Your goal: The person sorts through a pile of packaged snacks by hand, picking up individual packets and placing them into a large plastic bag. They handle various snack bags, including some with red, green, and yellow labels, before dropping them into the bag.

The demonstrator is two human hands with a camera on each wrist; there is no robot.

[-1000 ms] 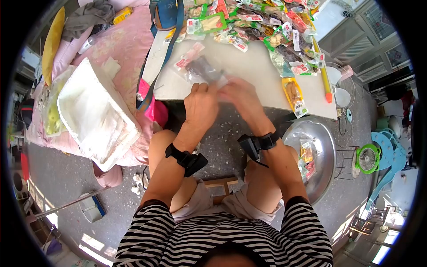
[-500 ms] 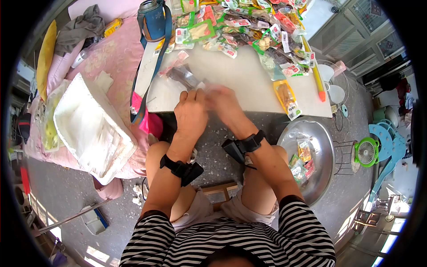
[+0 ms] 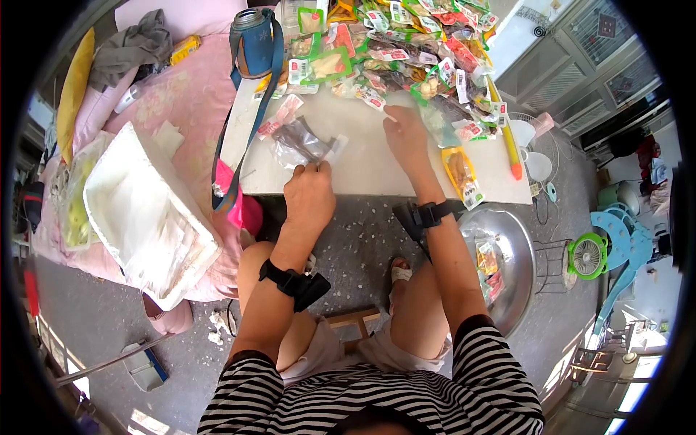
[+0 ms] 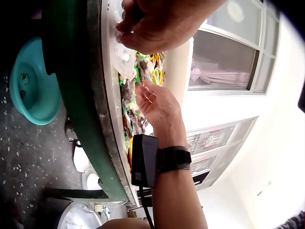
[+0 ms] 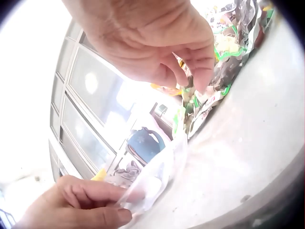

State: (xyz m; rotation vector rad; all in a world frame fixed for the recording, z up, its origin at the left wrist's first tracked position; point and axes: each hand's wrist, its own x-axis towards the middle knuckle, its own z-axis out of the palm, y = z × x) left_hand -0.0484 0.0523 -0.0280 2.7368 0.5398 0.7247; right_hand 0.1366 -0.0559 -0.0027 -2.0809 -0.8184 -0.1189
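My left hand (image 3: 310,192) is at the front edge of the white table, pinching the near end of a clear plastic packet (image 3: 296,138) with dark contents. A pink-and-white label (image 3: 281,117) shows at the packet's far end. In the right wrist view, the thumb and fingers of that left hand (image 5: 90,202) grip the clear film (image 5: 155,179). Farther right, my right hand (image 3: 407,141) is over the table beside the heap of food packets (image 3: 406,54). Its fingers are bent loosely, thumb apart, with nothing between them in the right wrist view.
A yellow packet (image 3: 461,174) lies at the table's front right, near a yellow stick (image 3: 510,148). Below stands a metal basin (image 3: 511,290) with several packets. At left are a blue bottle (image 3: 254,47) with a strap and a white foam box (image 3: 138,210) on the bed.
My right hand has left the packet's near end and moved right and forward to the heap. The left hand keeps its pinch on the packet near the table edge.
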